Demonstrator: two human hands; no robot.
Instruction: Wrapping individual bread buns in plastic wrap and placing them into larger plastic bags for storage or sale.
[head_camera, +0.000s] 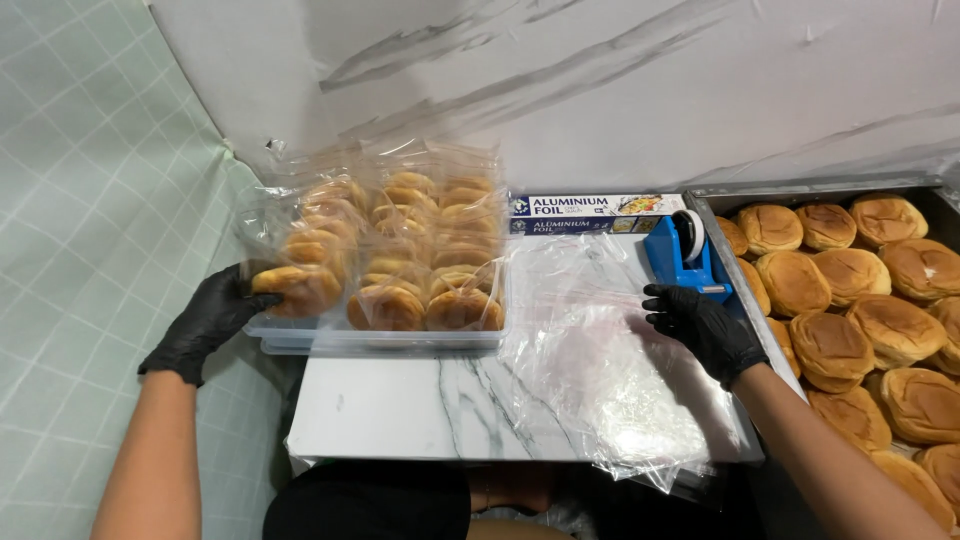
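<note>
My left hand (210, 318), in a black glove, grips a bagged bun (300, 288) at the near left corner of a clear plastic tray (380, 342). The tray holds several buns, each in its own clear bag. My right hand (700, 325), also gloved in black, rests with fingers spread on a stack of clear plastic bags (590, 360) on the marble-patterned board (400, 405). Just beyond its fingertips stands a blue tape dispenser (680, 255).
A metal tray (720, 192) full of several unwrapped golden buns (850, 330) fills the right side. A box of aluminium foil (590, 213) lies behind the bags against the white wall. Pale green tiled wall on the left.
</note>
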